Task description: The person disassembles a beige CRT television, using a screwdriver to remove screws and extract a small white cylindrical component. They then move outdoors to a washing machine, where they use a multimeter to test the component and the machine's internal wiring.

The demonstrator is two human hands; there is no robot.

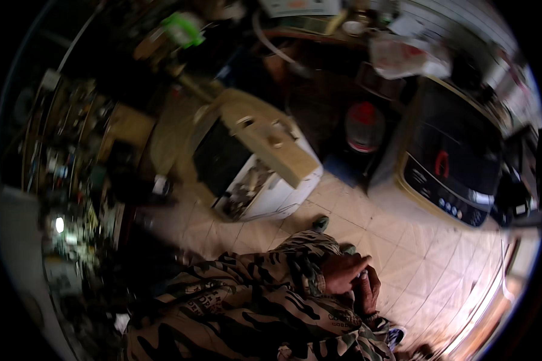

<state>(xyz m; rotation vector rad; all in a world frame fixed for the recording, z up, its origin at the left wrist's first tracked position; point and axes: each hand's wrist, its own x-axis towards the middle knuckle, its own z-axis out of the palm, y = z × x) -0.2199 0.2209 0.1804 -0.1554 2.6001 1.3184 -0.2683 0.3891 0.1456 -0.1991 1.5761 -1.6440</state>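
Note:
My left hand (341,272) and my right hand (369,290) meet in front of my body, both coming out of camouflage sleeves. The left hand's fingers are partly bent, with one finger reaching over toward the right hand. The right hand's fingers are curled up close against the left. A small pale spot shows between the fingertips, too small and dim to name. The nearest large thing ahead is a white and beige appliance (301,196), its long beige top panel (271,144) lying askew and its inside partly exposed.
On the right stands a top-loading washing machine (412,180) with a dark lid; red-handled pliers (442,163) appear to lie on it. A red and grey round container (364,127) sits behind. Cluttered shelves (66,150) line the left. The floor has pale tiles (397,237).

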